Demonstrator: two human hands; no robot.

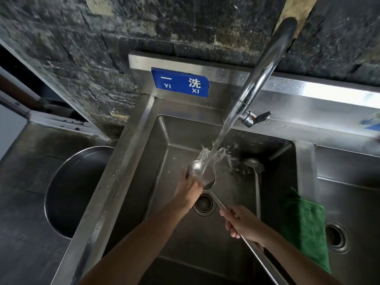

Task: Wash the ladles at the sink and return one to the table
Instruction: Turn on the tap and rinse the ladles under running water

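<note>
Over the steel sink basin [164, 153] I hold a steel ladle [203, 173] under running water from the tap [261, 75]. My left hand [190, 190] cups the left side of its bowl, and water splashes off the bowl. Lower right, my right hand [241, 222] is closed around the ladle's long handle, which runs on toward the bottom right of the frame. A second ladle [256, 171] lies in the basin to the right, bowl toward the back and handle pointing at me.
A green cloth [304, 225] hangs over the divider to a second basin [349, 202] on the right. The drain [203, 203] is below the held ladle. A round metal basin [67, 192] sits at the left. A blue sign [181, 82] is on the backsplash.
</note>
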